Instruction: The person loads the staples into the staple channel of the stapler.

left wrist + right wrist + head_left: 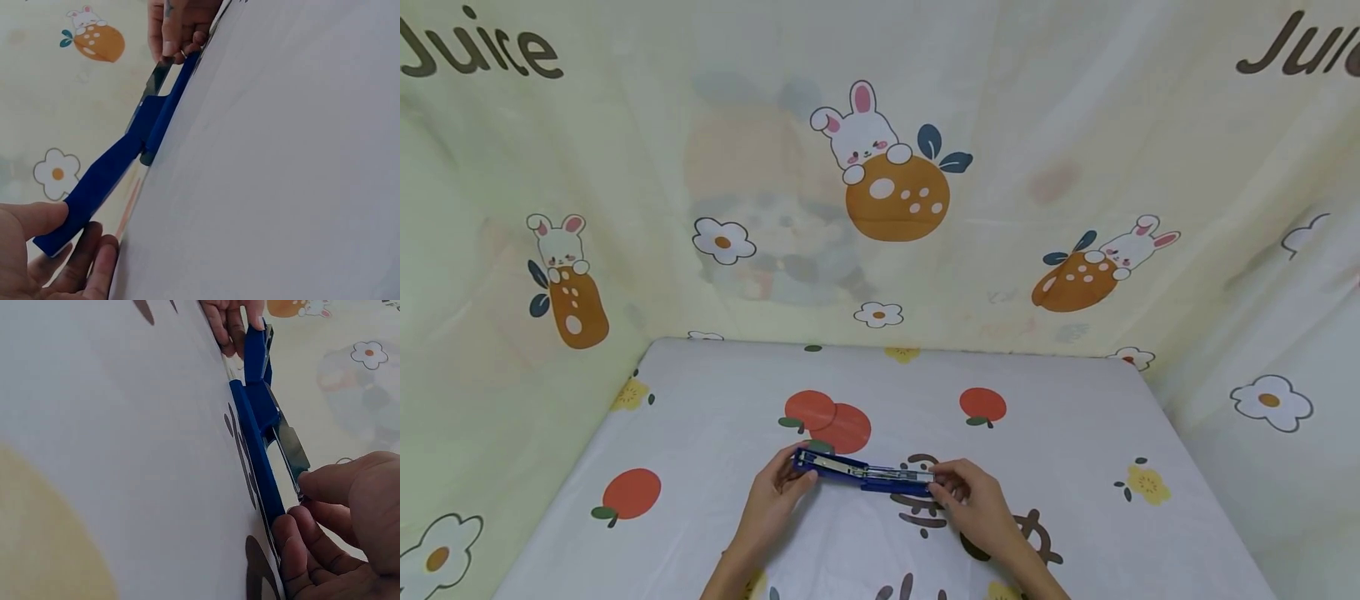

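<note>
A blue stapler (pixel 865 476) lies opened out wide on the table, its metal magazine showing in the head view. My left hand (pixel 776 493) pinches the end of its raised top arm between thumb and fingers; the left wrist view shows the thumb on that blue arm (pixel 103 181). At the other end, my right hand (pixel 974 503) holds the front of the metal magazine (pixel 291 447) between thumb and fingers, with other fingers by the tip of the blue base (pixel 257 450). Whether staples sit inside cannot be made out.
A white tablecloth (pixel 715 417) printed with fruit and flowers covers the table. Pale curtains (pixel 1000 275) with rabbit prints hang behind it and at both sides, close to the table's edges.
</note>
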The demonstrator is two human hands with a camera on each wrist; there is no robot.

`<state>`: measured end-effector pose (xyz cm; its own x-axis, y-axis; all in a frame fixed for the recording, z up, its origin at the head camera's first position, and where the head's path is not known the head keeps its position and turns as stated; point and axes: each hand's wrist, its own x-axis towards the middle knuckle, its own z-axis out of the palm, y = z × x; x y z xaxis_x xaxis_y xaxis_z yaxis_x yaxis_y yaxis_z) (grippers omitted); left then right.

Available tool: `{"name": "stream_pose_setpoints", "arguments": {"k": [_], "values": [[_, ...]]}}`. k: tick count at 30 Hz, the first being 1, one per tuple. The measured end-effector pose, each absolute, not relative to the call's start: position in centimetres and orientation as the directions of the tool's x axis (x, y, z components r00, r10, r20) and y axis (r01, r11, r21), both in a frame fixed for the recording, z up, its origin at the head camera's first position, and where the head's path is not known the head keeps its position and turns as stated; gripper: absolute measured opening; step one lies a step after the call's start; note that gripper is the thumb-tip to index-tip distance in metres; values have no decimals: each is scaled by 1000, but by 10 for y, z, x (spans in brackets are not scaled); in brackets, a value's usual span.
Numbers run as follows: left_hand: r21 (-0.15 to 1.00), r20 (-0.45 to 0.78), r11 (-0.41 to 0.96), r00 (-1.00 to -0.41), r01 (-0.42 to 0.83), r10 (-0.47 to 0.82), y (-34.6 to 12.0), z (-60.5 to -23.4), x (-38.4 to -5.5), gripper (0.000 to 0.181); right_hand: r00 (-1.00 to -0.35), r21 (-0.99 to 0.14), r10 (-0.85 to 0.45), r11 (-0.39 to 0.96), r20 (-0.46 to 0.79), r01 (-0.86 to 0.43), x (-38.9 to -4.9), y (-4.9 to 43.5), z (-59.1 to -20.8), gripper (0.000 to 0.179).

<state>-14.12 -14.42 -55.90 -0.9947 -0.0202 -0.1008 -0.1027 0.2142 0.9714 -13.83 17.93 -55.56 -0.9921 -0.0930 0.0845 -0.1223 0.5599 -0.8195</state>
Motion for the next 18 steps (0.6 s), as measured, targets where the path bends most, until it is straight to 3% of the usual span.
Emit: {"name": "stream_pose_setpoints", "arguments": {"k": [18], "values": [[974,-110,199,-994,-110,-7,-143,-557,-140,51,-992,-856,-104,505,71,-114,-141,186,-562,27]]}}
